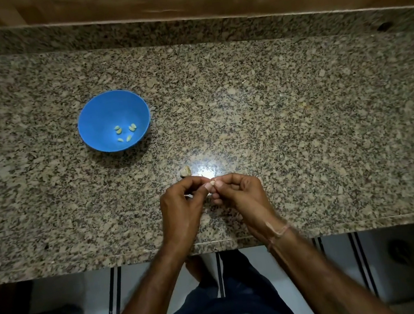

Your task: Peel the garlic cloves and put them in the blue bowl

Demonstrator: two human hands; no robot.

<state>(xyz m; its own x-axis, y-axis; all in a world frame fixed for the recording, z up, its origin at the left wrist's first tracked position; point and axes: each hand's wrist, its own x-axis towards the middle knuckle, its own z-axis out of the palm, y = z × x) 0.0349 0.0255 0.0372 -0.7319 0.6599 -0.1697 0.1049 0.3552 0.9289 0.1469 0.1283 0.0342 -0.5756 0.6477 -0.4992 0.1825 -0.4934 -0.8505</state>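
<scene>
A blue bowl (pixel 101 113) stands on the granite counter at the left and holds several pale peeled garlic cloves (pixel 125 132). Near the front edge my left hand (pixel 181 209) and my right hand (pixel 239 195) meet, fingertips pinching one small garlic clove (pixel 213 182) between them. Most of that clove is hidden by my fingers. A garlic piece with skin (pixel 185 171) lies on the counter just beyond my left hand.
The speckled granite counter (pixel 304 127) runs the full width, with a raised back ledge and a wooden wall behind. Its front edge (pixel 82 266) is just under my wrists. Below it are a tiled floor and dark objects at the lower left.
</scene>
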